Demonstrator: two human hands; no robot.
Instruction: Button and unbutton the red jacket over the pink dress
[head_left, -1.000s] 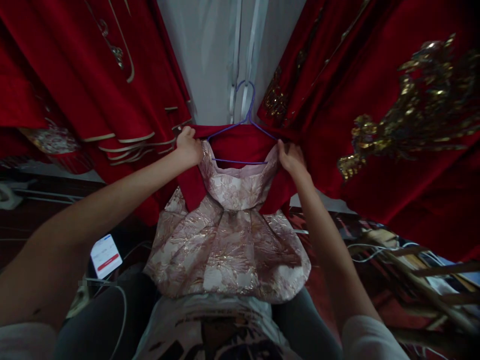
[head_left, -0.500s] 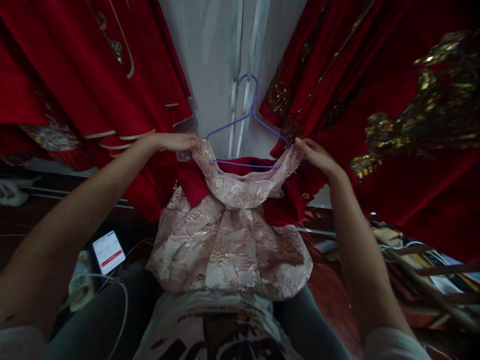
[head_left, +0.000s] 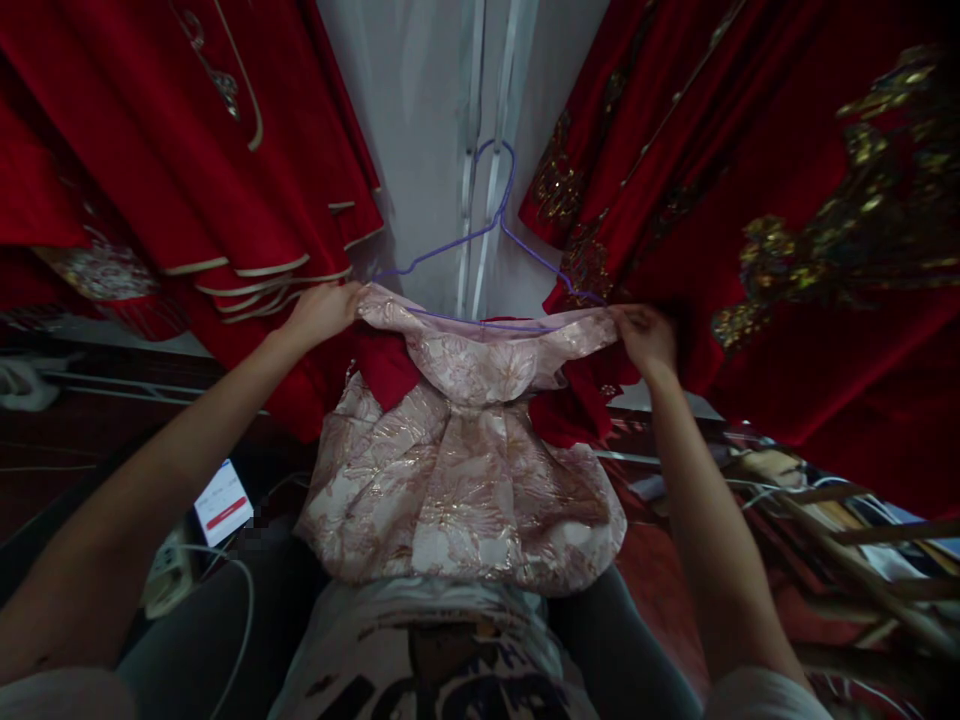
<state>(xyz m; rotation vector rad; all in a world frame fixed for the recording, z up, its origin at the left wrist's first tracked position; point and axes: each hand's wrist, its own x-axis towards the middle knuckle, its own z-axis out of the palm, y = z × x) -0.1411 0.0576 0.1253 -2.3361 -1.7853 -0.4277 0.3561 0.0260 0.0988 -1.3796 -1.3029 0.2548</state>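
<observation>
A pale pink dress [head_left: 465, 490] with a shiny gold floral pattern lies over my lap, its neckline away from me. A purple hanger [head_left: 450, 243] sits inside its neck opening, with the hook toward the white wall. My left hand [head_left: 326, 310] pinches the left shoulder edge, and my right hand [head_left: 646, 338] grips the right one, so the top is stretched wide. Dark red cloth [head_left: 386, 370] shows beside the bodice on both sides. The hanger's lower bar runs across the opening, and its ends are close to my fingers.
Red garments with trim hang at the left [head_left: 247, 200] and right [head_left: 787, 200], by a white panel [head_left: 405, 120]. A lit phone [head_left: 223, 505] and white cable [head_left: 251, 610] lie at my left. A wooden rack [head_left: 847, 550] with papers stands at the right.
My hands have moved apart, pulling the dress's shoulders outward and slightly down. The neckline is wider and flatter, and more of the hanger's shoulders shows.
</observation>
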